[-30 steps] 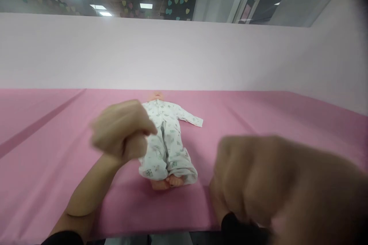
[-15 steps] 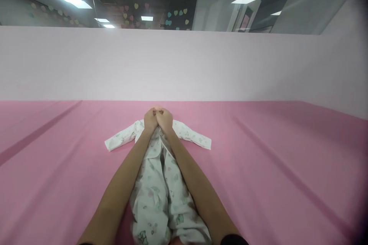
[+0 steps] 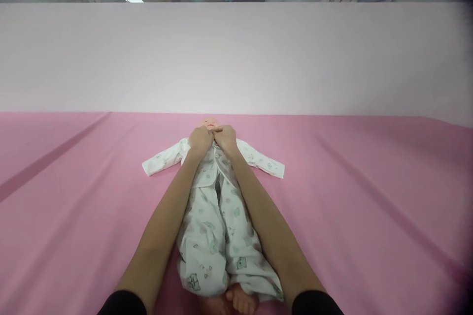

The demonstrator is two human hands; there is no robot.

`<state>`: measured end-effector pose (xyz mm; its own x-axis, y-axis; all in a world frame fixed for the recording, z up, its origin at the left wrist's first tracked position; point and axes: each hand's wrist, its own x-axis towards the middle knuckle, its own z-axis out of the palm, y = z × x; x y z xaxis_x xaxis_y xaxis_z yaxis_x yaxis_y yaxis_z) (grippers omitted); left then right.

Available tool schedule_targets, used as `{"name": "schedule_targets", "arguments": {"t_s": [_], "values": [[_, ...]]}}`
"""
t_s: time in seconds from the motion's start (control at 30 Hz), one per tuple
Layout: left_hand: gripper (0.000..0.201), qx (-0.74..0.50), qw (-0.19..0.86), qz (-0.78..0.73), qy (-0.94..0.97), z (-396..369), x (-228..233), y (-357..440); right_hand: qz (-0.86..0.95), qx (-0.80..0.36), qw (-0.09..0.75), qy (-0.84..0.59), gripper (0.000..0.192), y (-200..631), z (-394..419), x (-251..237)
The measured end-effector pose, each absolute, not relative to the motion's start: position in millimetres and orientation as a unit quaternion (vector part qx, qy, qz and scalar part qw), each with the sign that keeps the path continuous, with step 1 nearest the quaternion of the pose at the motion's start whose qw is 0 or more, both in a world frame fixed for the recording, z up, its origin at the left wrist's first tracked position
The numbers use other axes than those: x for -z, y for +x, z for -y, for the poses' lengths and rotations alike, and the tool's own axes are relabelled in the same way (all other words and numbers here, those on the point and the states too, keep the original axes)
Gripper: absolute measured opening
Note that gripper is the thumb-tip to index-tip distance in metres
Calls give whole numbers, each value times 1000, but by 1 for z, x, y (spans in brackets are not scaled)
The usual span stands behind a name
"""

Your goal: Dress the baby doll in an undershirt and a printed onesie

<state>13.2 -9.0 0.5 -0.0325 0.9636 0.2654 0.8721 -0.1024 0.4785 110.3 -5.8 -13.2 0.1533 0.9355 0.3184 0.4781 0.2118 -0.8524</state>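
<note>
Both hands are pinching at the collar of the romper (image 3: 216, 216), just below the doll's chin. Left hand (image 3: 200, 140) is curling into a tight grip on the left collar edge, fingers folded under. Right hand (image 3: 225, 139) is doing the same on the right edge; the knuckles of the two hands are touching at the centre. Can't tell how much cloth is inside either grip, fingertips are hidden.

Doll (image 3: 209, 122) is lying face up on the pink sheet (image 3: 369, 206), head away from the camera, only a bit of the head showing past the hands. Romper is white with a small print, front opening running down from the collar, a gap showing at the waist. Its sleeves are lying flat out to each side of the collar, both looking empty. Bare feet (image 3: 236, 300) are sticking out of the romper legs at the near edge.

Forearms are running along both sides of the romper, dark cuffs at the near end. Pale wall (image 3: 236, 59) is standing behind the doll's head.
</note>
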Motion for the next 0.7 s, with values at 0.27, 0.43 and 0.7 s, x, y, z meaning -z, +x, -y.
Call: {"name": "schedule_targets", "arguments": {"t_s": [0.27,0.43,0.7], "values": [[24,-272,130,-624,721,7,-2,2,592,-225,511,-581,25,111,3,14],[27,-272,143,-603,736,5,1,-2,589,-218,532,-568,22,110,3,13],[28,-292,111,-599,738,14,-4,-2,503,-399,541,-543,18,115,3,12]]}}
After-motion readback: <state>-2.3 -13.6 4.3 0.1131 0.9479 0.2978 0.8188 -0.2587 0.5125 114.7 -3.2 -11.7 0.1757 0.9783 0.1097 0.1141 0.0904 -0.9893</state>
